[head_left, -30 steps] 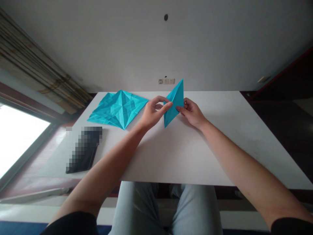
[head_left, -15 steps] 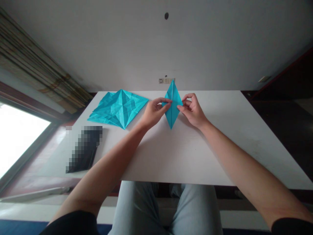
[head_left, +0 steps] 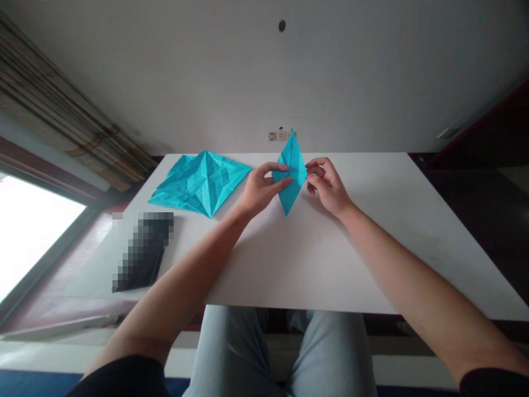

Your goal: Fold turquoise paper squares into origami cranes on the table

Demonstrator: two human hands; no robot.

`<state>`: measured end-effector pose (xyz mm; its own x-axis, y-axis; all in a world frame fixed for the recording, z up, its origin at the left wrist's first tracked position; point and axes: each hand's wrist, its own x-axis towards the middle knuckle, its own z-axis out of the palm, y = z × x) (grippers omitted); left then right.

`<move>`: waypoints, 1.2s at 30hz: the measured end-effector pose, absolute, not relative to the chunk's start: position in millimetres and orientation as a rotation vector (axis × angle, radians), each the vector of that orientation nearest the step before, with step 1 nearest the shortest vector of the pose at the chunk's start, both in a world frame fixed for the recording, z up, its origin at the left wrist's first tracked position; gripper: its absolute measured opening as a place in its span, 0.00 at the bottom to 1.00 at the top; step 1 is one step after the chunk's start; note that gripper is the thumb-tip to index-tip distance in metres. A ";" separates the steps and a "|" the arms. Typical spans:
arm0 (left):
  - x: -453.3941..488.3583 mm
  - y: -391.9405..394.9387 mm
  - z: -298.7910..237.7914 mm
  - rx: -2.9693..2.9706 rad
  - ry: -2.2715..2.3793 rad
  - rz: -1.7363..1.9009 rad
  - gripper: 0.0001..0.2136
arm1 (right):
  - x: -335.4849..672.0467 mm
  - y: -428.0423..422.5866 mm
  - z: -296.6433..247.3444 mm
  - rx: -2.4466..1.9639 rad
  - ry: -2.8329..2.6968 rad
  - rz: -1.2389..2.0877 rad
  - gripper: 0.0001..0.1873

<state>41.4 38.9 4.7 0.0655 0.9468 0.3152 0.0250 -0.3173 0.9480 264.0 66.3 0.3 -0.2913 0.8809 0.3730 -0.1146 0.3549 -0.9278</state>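
A folded turquoise paper diamond (head_left: 291,175) stands upright above the white table (head_left: 314,259), its lower tip near the tabletop. My left hand (head_left: 260,190) pinches its left corner between thumb and fingers. My right hand (head_left: 326,184) pinches its right corner with curled fingers. A second turquoise sheet (head_left: 200,182), creased all over and opened out, lies flat on the table to the left of my left hand.
A dark pixelated object (head_left: 142,251) lies near the table's left front edge. Behind the table rises a grey wall with an outlet strip (head_left: 280,135). Curtains and a bright window are at the far left. My legs show under the front edge.
The paper diamond has turned from tilted right to nearly upright, then leaned slightly left. Both hands kept their grip and shifted little.
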 end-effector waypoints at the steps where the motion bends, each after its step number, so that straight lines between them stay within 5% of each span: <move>1: 41.7 38.6 4.7 1.497 1.012 1.376 0.22 | 263.8 66.5 -0.5 -0.713 -1.552 1.153 0.31; 12: 44.5 32.4 9.8 1.662 1.052 1.350 0.23 | 261.2 62.3 1.6 -0.781 -1.606 1.133 0.33; 28: 49.6 31.1 10.1 1.747 1.041 1.411 0.10 | 260.7 64.0 -6.1 -0.765 -1.523 1.102 0.34; 36: 48.1 34.5 3.1 1.661 1.102 1.397 0.16 | 260.1 66.9 -5.4 -0.717 -1.546 1.134 0.33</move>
